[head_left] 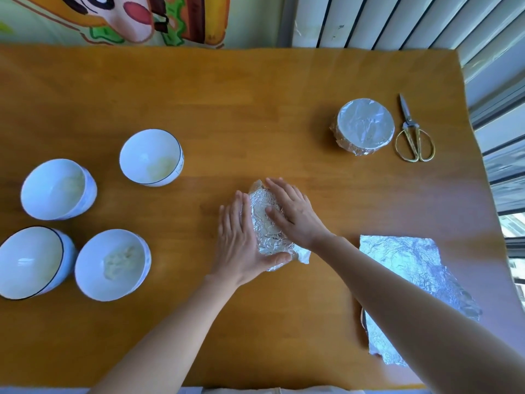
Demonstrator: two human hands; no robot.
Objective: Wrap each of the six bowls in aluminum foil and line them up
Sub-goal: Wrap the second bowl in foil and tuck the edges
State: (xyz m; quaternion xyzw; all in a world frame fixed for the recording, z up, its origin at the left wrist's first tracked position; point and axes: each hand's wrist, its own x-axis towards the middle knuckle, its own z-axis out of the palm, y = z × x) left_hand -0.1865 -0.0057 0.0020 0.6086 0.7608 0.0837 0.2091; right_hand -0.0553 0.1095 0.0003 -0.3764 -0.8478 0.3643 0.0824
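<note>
at the middle of the orange-brown wooden worktop: a bowl going into foil

between the two hands sat the crumpled silver foil bundle around a bowl, its long axis running from far left to near right. the left hand lay flat against the bundle's left flank, fingers straight, thumb laid along the near edge. the right hand pressed flat on top from the right. neither grip was clamped; both were spread, smoothing foil down.

the finished round foil-covered bowl stood well apart at the far right, just beside the gold-handled scissors. that side was nearer the right hand, so lining up would likely mean carrying the bundle away and rightward. the four bare white bowls waited on the left, nearer the left hand. loose silver foil sheets lay at the near right.
</note>
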